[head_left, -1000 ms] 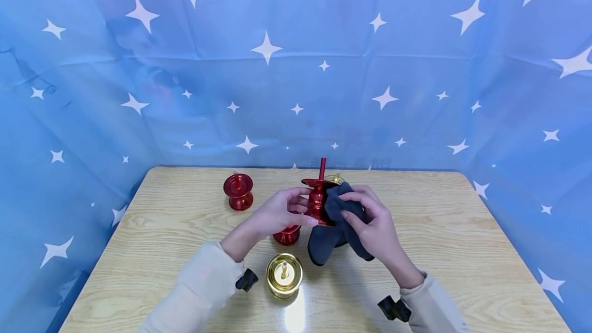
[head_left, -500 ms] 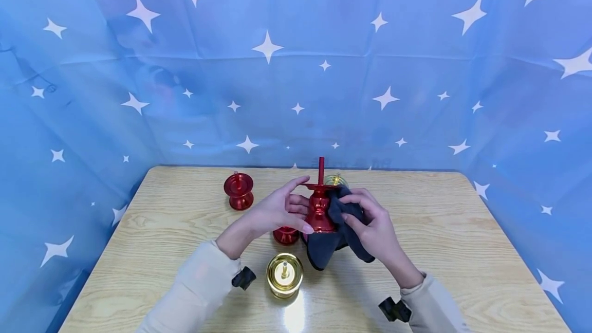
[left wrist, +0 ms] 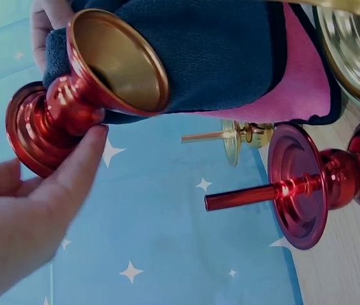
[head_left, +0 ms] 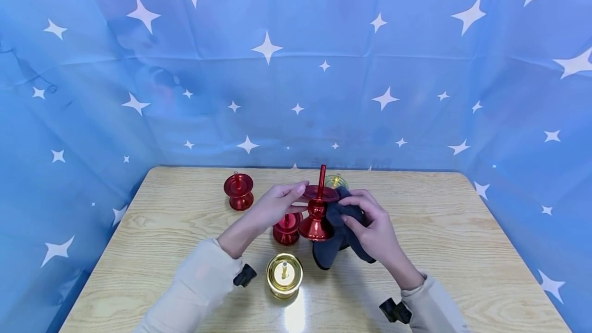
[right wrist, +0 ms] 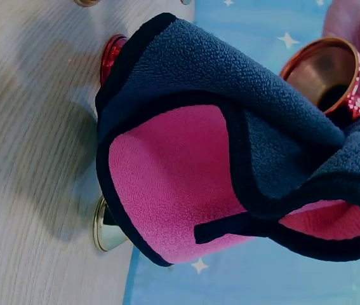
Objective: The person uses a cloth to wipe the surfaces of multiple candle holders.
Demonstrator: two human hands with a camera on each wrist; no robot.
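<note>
Held up over the table is a red metallic candlestick (head_left: 316, 226), a thin tube rising from its dish, its hollow flared base (left wrist: 121, 58) showing in the left wrist view. My left hand (head_left: 272, 205) grips it around the dish, thumb at the body just under it. My right hand (head_left: 375, 222) pinches a bunched dark grey cloth (head_left: 326, 255) against the candlestick's right side. In the right wrist view the cloth's pink underside (right wrist: 170, 168) and black edging hang down. Behind the cloth, part of my right hand's fingers is hidden in the left wrist view.
One red candlestick (head_left: 240, 201) stands at the back left of the wooden table (head_left: 185, 220), another red candlestick (head_left: 286, 237) under my left hand. A gold candlestick (head_left: 271, 277) is nearest the front. Behind the cloth stands a second gold candlestick (head_left: 336, 181).
My left hand has shifted its hold up to the dish. The candlestick has come slightly lower and tilted, its base swinging left. The right hand with the cloth has hardly moved.
</note>
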